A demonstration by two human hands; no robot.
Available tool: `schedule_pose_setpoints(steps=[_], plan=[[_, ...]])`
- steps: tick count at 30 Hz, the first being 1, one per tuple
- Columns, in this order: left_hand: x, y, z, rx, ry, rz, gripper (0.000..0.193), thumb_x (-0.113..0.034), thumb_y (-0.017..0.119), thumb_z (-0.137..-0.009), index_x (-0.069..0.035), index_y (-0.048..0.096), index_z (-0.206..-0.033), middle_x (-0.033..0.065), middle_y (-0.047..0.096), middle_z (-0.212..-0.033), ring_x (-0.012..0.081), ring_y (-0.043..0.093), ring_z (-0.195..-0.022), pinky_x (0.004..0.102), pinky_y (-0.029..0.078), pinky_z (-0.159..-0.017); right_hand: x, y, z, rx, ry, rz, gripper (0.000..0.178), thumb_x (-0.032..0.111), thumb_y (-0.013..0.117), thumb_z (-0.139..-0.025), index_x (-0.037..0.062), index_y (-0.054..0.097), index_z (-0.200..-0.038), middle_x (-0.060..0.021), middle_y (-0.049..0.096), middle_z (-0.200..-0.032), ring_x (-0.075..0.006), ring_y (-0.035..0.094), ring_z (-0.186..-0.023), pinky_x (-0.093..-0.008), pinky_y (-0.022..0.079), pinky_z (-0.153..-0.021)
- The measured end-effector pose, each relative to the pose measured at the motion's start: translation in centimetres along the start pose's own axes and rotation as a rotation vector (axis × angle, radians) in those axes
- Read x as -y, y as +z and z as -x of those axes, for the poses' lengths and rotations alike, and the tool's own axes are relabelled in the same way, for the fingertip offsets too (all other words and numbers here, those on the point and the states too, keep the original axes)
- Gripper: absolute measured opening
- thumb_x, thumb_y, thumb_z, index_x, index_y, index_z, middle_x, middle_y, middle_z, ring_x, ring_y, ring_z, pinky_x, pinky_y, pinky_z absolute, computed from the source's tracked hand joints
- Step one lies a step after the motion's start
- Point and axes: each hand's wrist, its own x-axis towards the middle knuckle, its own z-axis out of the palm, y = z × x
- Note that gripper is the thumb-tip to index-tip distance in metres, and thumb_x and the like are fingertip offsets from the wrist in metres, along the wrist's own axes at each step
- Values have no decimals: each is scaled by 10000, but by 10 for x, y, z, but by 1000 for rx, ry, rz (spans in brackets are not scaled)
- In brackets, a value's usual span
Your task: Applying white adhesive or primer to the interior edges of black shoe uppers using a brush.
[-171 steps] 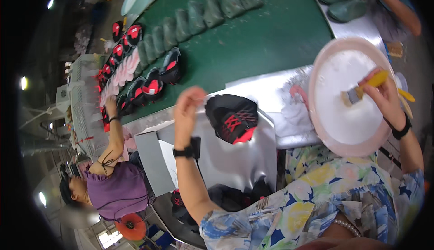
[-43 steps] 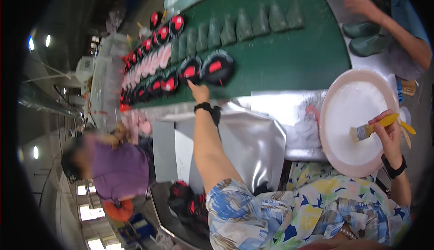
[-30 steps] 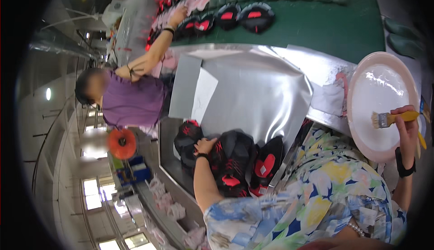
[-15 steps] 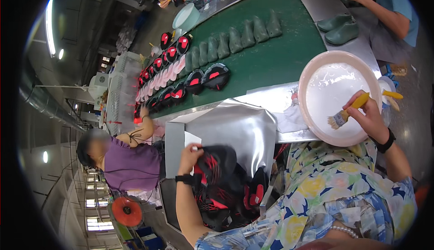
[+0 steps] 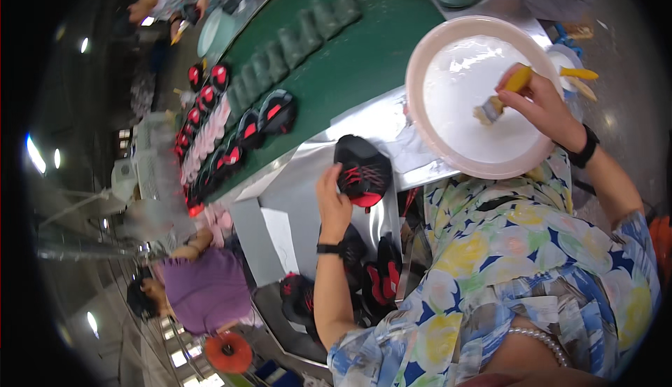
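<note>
My left hand [image 5: 334,201] grips a black shoe upper [image 5: 362,170] with red lacing by its side, above the metal tray. In my right hand [image 5: 535,103] is a paintbrush [image 5: 514,82] with a yellow handle. Its pale bristles point down over the white liquid [image 5: 462,86] in a large pale pink basin [image 5: 425,142]; whether they touch the surface I cannot tell. More black and red shoe uppers [image 5: 381,275] lie piled in the tray below my left forearm.
A green conveyor belt [image 5: 378,44] carries rows of shoe lasts [image 5: 301,40], black-red uppers [image 5: 276,112] and pink pieces [image 5: 206,138]. A person in purple [image 5: 206,289] works at left. Another yellow-handled brush [image 5: 579,74] rests right of the basin. A mint basin [image 5: 215,33] stands across the belt.
My left hand has lifted one shoe upper from the pile, up and to the right towards the basin. My right hand still holds the brush over the liquid. The whole view has shifted.
</note>
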Motion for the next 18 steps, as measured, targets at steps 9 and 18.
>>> schedule_pose_setpoints(steps=[9,18], plan=[[-43,0,-26,522,416,-220,450,66,641,-753,-82,627,-1178,125,589,-1281,336,583,-1117,411,488,-965,6,44,-9,436,-84,256,218,185,687,-886,-1,614,-973,-207,678,-876,-386,663,-816,-425,518,-754],[-61,-37,-94,334,-450,1018,444,-138,613,-981,-62,482,-1398,75,591,-1316,231,609,-1157,383,533,-979,1,-24,-35,196,-289,389,191,154,706,-864,44,560,-920,-143,623,-791,-323,643,-770,-415,486,-701]])
